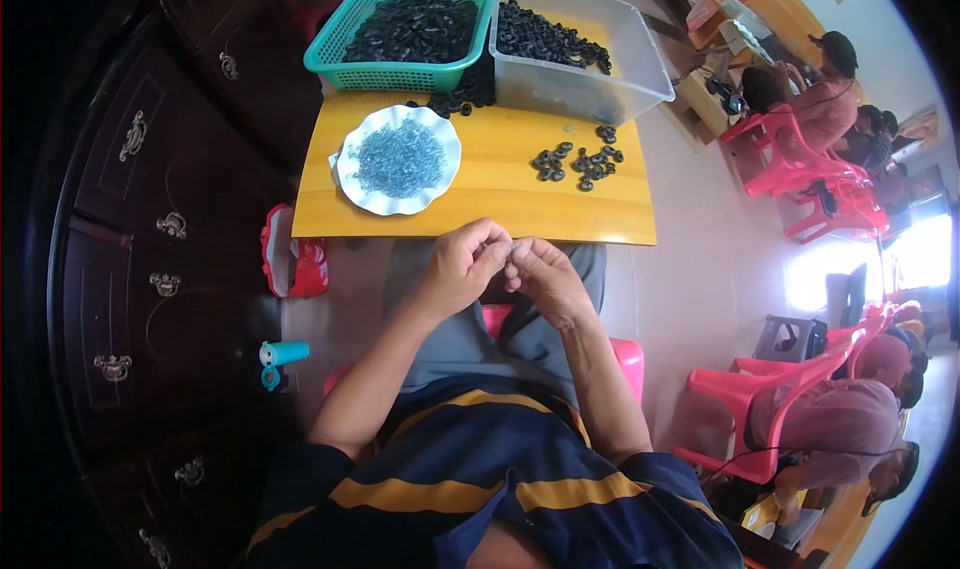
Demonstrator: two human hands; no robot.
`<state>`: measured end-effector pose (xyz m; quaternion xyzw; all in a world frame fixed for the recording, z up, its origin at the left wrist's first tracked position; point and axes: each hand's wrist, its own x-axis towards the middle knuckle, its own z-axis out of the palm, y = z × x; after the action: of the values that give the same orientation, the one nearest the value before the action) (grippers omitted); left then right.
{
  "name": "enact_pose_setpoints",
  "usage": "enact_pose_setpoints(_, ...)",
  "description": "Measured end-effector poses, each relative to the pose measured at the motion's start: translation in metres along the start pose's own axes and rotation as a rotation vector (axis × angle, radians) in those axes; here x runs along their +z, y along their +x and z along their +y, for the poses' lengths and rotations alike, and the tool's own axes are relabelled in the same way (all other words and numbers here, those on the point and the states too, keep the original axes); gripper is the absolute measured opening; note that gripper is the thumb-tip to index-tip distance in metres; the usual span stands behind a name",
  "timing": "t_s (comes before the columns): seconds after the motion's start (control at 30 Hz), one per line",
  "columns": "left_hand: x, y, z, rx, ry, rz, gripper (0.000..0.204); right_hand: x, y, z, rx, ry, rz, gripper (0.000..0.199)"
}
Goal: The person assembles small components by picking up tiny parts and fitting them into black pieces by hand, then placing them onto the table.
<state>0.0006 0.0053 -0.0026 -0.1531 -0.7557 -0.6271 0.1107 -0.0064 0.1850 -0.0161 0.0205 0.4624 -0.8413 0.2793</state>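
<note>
Both hands meet just below the yellow wooden bench (600, 214): left hand (462, 266), then right hand (543, 277), fingers pinching a small part, largely hidden. Probably light, rigid, easily dropped; grip its edges. Loose black rings (578, 161) lie above.

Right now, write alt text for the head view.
A seated person's left hand and right hand pinch something tiny together before a wooden table holding a white plate of small screws, loose black rings, and two bins of rings.
</note>
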Motion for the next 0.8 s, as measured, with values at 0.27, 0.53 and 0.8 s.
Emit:
enact_pose_setpoints(0.27, -0.005, 0.000, 0.004, -0.208, -0.145, -0.087, 0.009, -0.002, 0.002, 0.003, -0.153, -0.088, 0.027, 0.009)
enact_pose_setpoints(0.53, -0.005, -0.001, -0.009, -0.395, -0.339, -0.171, 0.024, 0.006, -0.002, -0.003, -0.244, -0.208, -0.024, 0.007)
enact_pose_setpoints(0.8, -0.010, 0.000, -0.013, -0.502, -0.494, -0.143, 0.026, 0.002, 0.006, -0.012, -0.499, -0.826, 0.180, 0.007)
